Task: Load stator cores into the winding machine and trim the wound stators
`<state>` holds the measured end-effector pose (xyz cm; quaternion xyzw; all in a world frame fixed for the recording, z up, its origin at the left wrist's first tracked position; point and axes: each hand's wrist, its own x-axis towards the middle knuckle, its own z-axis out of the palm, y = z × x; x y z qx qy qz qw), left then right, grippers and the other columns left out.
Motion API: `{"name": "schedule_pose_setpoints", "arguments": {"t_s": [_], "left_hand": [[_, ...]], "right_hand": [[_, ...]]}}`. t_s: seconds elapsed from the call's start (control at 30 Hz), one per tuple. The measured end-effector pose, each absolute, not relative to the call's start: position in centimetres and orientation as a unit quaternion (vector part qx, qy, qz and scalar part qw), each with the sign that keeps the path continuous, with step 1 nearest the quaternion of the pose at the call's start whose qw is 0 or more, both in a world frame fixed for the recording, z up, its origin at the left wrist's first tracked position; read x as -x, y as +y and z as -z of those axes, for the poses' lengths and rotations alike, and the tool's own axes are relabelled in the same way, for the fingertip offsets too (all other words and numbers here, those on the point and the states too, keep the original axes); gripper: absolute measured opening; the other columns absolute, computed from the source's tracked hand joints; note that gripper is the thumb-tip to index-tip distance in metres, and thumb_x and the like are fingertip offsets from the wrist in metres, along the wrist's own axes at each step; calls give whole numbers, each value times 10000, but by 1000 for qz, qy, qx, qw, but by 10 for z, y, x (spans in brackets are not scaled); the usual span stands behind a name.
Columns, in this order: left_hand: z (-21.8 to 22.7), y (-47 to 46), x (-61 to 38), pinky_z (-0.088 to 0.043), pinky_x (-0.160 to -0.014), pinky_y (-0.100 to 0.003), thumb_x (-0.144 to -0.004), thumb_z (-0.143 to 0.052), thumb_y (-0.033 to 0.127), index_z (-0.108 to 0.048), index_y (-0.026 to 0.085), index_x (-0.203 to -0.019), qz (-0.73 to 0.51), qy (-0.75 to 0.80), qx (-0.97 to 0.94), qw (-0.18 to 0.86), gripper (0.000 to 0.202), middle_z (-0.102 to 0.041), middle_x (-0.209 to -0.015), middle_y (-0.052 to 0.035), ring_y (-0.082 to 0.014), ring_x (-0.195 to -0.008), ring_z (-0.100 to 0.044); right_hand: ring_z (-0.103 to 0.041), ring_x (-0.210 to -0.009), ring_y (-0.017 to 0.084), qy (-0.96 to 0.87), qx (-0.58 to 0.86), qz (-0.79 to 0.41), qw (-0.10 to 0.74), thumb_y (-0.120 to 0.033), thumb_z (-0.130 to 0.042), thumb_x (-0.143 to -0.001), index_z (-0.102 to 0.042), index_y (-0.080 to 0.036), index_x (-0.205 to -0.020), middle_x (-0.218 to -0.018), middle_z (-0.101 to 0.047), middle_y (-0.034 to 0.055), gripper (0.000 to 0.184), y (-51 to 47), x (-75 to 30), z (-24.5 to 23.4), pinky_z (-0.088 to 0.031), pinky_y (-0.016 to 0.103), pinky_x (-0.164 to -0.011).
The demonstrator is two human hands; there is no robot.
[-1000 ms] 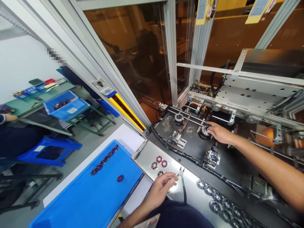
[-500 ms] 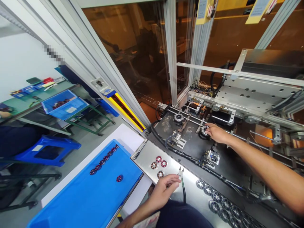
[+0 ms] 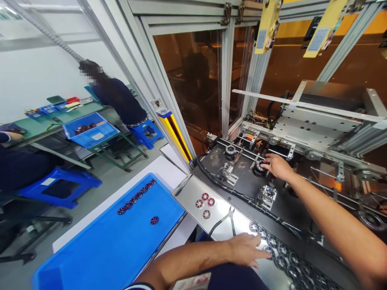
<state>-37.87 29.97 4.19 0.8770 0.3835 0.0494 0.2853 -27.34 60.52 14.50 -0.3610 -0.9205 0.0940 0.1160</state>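
Note:
My left hand (image 3: 245,249) is over the metal tray (image 3: 193,213), fingers spread. Its fingertips reach the near end of the rows of black round parts with star-shaped centres (image 3: 281,261); whether they touch one, I cannot tell. My right hand (image 3: 278,166) is at the machine, fingers apart, the tips at the edge of a round black-and-silver fixture (image 3: 259,167). A second round fixture (image 3: 230,151) stands farther left on the same black plate. Diagonal cutters (image 3: 230,214) with dark handles lie on the tray, jaws pointing away from me. Several small red-and-silver wound cores (image 3: 205,197) sit left of them.
A blue bin (image 3: 105,245) on the left holds a row of dark red cores (image 3: 138,195) and one apart. A dark pen-like tool (image 3: 183,185) lies at the tray's far edge. Hoses and a small bracket unit (image 3: 267,197) are near my right forearm. Another person (image 3: 121,100) sits beyond.
My left hand has moved right, from beside the cutters to the black round parts. My right hand's fingers have spread at the fixture. The camera view has tilted up, showing more of the person beyond.

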Motion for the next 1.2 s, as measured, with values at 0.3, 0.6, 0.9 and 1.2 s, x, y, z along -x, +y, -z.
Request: {"name": "schedule_pose_setpoints", "arguments": {"t_s": [0.3, 0.6, 0.9, 1.2], "left_hand": [[-41, 287, 396, -452, -852, -297, -783, -846, 286, -613, 182, -867, -189, 458, -765, 413, 268, -665, -1007, -54, -194, -938, -615], [-131, 274, 423, -498, -760, -264, -825, -756, 570, -510, 183, -1046, -386, 405, -575, 597, 510, -664, -1036, -68, -115, -797, -593], [-150, 255, 406, -497, -765, -261, -780, -794, 590, -558, 180, -1013, -507, 390, -435, 633, 527, -652, -892, -29, -118, -779, -630], [-163, 251, 426, -548, -939, -295, -896, -702, 472, -738, 198, -1117, -313, 372, -691, 535, 354, -777, -1100, -113, -210, -1026, -731]], "right_hand": [[-671, -1126, 220, -890, 276, -7, 363, -227, -667, -952, -692, -206, -1096, -1219, -710, 92, 148, 424, 201, -219, -512, 385, -1071], [-659, -1079, 184, -904, 237, -209, 287, -272, -564, -1022, -560, -164, -1380, -1180, -648, 125, 374, 310, 199, -173, -577, 261, -876], [-661, -1008, 180, -842, 270, -225, 409, -151, -657, -934, -680, -170, -1179, -1079, -671, 110, 247, 294, 211, -188, -566, 263, -869], [-454, -1447, 307, -784, 263, -554, 94, -463, -540, -1012, -803, -324, -1078, -1467, -584, 88, 305, 302, 184, -183, -529, 457, -1075]]}}
